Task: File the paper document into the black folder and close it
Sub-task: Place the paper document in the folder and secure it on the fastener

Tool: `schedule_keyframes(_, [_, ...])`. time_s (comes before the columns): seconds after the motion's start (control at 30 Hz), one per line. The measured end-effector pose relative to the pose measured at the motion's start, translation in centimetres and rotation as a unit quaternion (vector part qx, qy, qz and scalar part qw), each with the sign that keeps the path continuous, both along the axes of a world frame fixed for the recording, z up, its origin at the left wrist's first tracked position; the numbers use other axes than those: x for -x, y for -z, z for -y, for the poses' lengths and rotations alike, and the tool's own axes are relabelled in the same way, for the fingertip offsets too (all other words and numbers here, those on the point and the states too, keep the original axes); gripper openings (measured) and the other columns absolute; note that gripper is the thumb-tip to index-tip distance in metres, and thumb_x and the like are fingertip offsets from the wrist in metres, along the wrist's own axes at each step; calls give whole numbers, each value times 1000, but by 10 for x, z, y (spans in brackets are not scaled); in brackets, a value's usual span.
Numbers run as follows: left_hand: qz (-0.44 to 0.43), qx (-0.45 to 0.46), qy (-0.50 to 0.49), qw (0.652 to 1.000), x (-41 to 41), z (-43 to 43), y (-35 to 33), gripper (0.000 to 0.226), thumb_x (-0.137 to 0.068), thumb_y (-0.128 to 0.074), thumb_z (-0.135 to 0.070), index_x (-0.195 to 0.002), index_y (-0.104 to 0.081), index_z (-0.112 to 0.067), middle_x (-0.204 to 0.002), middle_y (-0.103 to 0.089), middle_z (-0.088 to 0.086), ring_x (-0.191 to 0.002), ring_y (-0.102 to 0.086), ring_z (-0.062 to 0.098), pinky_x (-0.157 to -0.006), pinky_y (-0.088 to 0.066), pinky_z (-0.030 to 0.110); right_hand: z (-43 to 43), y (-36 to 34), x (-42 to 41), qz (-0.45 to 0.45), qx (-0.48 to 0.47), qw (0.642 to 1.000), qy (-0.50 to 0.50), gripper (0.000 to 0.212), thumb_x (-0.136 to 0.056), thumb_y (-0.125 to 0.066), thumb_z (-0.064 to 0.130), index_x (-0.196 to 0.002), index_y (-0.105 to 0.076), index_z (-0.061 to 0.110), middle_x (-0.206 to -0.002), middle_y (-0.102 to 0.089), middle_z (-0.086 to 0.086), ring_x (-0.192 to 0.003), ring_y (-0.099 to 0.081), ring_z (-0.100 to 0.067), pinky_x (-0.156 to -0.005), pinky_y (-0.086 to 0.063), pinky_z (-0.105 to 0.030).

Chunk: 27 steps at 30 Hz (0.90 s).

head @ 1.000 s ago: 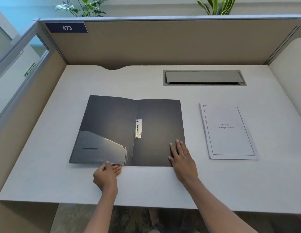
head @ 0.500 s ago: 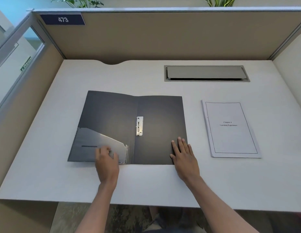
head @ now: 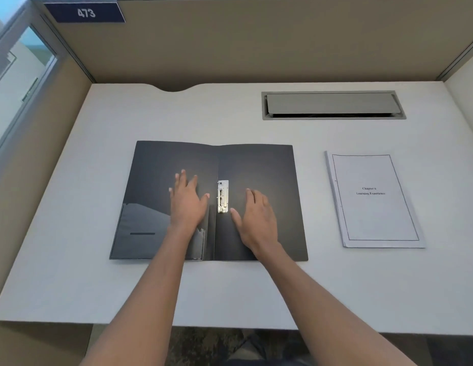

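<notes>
The black folder (head: 261, 167) lies open and flat in the middle of the desk, with a grey pocket on its left flap and a metal clip (head: 222, 196) by the spine. My left hand (head: 187, 200) rests palm down on the left flap, fingers spread, just left of the clip. Just right of the clip, my right hand (head: 256, 219) lies flat on the right flap. Neither hand holds anything. The white paper document (head: 372, 199), a stapled stack with a printed title, lies on the desk to the right of the folder, apart from it.
The pale desk (head: 98, 286) is walled by tan partitions at the back and both sides. A grey cable hatch (head: 333, 104) is set into the desk at the back right. A blue sign (head: 84, 13) reading 473 hangs at the top left.
Both hands have slid from the folder's front edge up onto its flaps, toward the metal clip. The camera has tilted down and moved closer. Folder and document have not moved.
</notes>
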State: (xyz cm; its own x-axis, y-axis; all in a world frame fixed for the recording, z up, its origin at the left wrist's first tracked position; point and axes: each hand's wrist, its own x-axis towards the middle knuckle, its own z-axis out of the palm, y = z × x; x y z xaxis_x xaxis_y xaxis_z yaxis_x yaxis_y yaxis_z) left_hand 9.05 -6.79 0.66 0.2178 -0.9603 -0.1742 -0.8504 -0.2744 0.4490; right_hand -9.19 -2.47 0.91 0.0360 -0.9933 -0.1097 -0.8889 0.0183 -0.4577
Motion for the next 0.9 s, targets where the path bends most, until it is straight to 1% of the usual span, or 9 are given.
schedule_keyframes(0.1, [8,-72,-2,997,-1,22,3,76,-99,-65,-32,-162,-31,-8,-175,-9,10,-163,-3,27,-128,-15,57,20,1,-22,2,-54,998,40,76,-96,-56,55,-148,-39,2,-149,-45,-12,-140,-39,-29,-116,-37,-38])
schedule_keyframes(0.17, [14,-106,-5,994,-2,28,8,80,-98,-67,-33,-162,-28,-5,-176,-9,10,-163,-4,27,-128,-16,57,26,5,-30,-15,-86,995,55,84,-93,-58,60,-148,-38,-1,-147,-44,-13,-137,-39,-29,-114,-38,-39])
schedule_keyframes(0.33, [-2,-127,-14,992,-5,31,22,94,-91,-77,-30,-163,-22,-6,-176,-7,8,-163,-5,26,-128,-16,57,26,17,-37,-72,-93,992,51,100,-86,-60,69,-151,-33,-3,-148,-42,-13,-136,-39,-29,-113,-40,-38])
schedule_keyframes(0.43, [-10,-128,-11,992,-7,28,29,100,-89,-81,-26,-165,-18,-7,-176,-6,7,-163,-4,26,-129,-14,55,27,20,-41,-91,-85,990,61,97,-87,-61,67,-150,-36,-2,-146,-44,-12,-135,-41,-28,-113,-39,-37])
schedule_keyframes(0.57, [-26,-125,-12,992,-9,28,34,100,-89,-81,-24,-165,-17,-7,-176,-6,7,-163,-3,27,-129,-12,56,28,22,-46,-104,-79,988,79,88,-88,-63,64,-145,-42,0,-143,-47,-11,-132,-44,-27,-112,-41,-37])
schedule_keyframes(0.73, [-30,-120,-12,992,-9,27,37,100,-90,-79,-23,-165,-15,-7,-176,-5,7,-163,-1,27,-129,-10,56,28,24,-52,-126,-82,985,80,90,-90,-60,64,-148,-38,-2,-147,-45,-13,-135,-42,-28,-114,-39,-39])
schedule_keyframes(0.9, [-25,-122,-8,992,-10,27,39,99,-91,-79,-23,-165,-15,-7,-176,-5,8,-163,-2,28,-129,-11,57,28,22,-52,-115,-81,987,80,87,-90,-62,61,-146,-41,-1,-146,-46,-13,-135,-43,-28,-112,-42,-39])
